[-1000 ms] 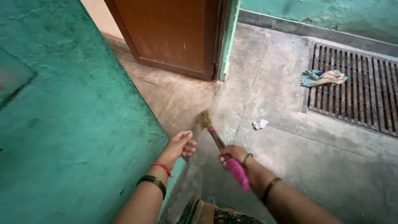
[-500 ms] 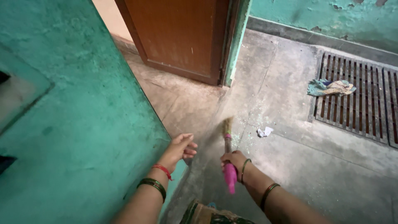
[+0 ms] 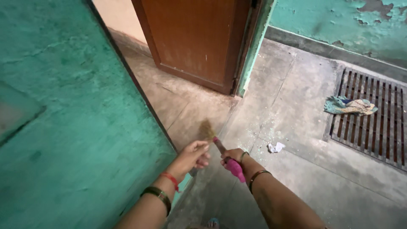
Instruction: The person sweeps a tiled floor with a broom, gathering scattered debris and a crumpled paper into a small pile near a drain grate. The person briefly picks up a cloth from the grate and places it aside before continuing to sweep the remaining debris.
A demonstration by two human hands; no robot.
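Observation:
My right hand (image 3: 232,155) grips a short broom (image 3: 220,148) by its pink handle. The straw bristles point away from me and touch the grey floor (image 3: 296,106) close to the doorway. My left hand (image 3: 193,156) rests against the corner edge of the green wall (image 3: 76,140), fingers loosely curled and holding nothing. Both wrists wear bangles. A crumpled white scrap of paper (image 3: 276,147) lies on the floor just right of the broom, among pale specks of dust.
A brown wooden door (image 3: 195,38) stands ahead, with a green door frame (image 3: 254,46) beside it. A metal floor grate (image 3: 373,123) lies at the right, with a crumpled cloth (image 3: 349,105) on its near edge. A peeling green wall runs along the back.
The broom swung from pointing left to straight ahead, then back to the left, nearer the doorway. The view shifted, and my left hand stayed on the wall corner.

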